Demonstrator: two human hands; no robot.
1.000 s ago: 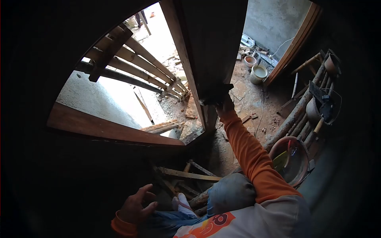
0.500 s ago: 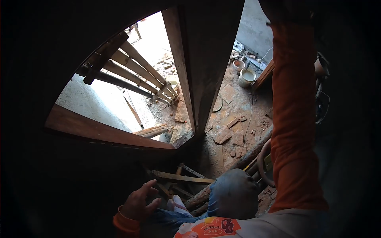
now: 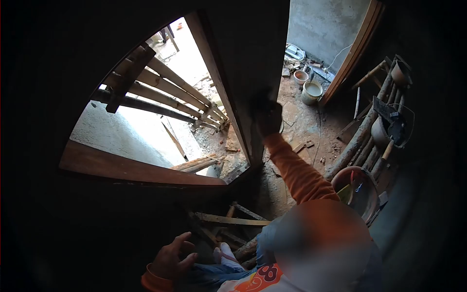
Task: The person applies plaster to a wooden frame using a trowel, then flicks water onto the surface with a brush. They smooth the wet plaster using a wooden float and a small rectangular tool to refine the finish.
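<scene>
My right hand (image 3: 269,119), at the end of an orange sleeve, is raised against the dark narrow wall section (image 3: 238,58) between the window opening and the doorway. Its fingers are in shadow, closed around something dark that I cannot make out. Low on the left, my left hand (image 3: 170,258) hangs over my jeans with its fingers loosely bent and apart, holding nothing. The brown wooden window frame (image 3: 141,170) lies above and beyond it.
Bamboo poles (image 3: 362,141) form a platform at right, bearing a round basin (image 3: 365,194) and a bucket (image 3: 386,131). A pale bucket (image 3: 311,92) stands by the wooden door frame (image 3: 350,48). Bamboo slats (image 3: 165,87) show outside the window. Broken rubble covers the floor.
My right arm, earlier stretched upward at the right, has swung left and down to the dark wall section. My left hand has hardly moved. The view has shifted slightly.
</scene>
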